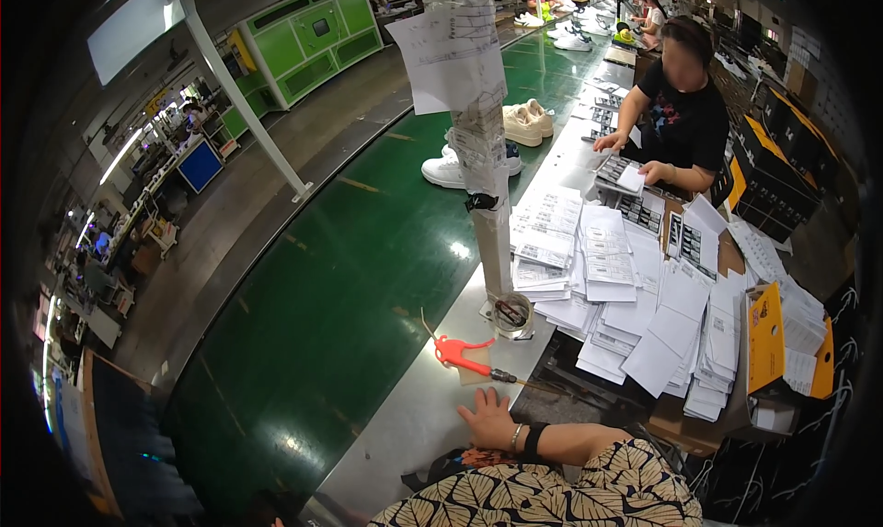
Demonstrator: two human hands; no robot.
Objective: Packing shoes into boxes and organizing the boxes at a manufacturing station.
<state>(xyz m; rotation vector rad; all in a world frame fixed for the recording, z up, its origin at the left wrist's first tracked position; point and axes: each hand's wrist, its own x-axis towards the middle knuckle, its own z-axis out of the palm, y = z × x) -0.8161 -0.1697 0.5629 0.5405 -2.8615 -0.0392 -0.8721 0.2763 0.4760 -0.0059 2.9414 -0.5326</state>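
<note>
Closest to the camera is a leaf-patterned sleeve [589,495] coming in from the bottom edge, with a forearm lying across it. That arm ends in one of the hands [487,418], resting flat, palm down, on the grey desk [414,417], fingers loosely spread and holding nothing. There's a dark band and a bracelet [526,440] at the wrist. Can't really tell whether it's the left or the right, and the other hand isn't in the shot at all.

Just above the fingertips, near but not touching, lies a tool with an orange-red handle [460,352] and a dark shaft pointing right, sitting partly on a small tan card. A bit further up is a roll of clear tape [512,314], standing at the foot of a post wrapped in paper sheets [478,131].

To the right of that, stacks of white printed sheets [607,279] are fanned all over the desk, and an open yellow box [768,338] sits at the far right. To the left runs a green conveyor belt [349,288] with white sneakers [455,170] on it. Further along the desk, another person in a black shirt [685,113] handles a sheet with both hands.
</note>
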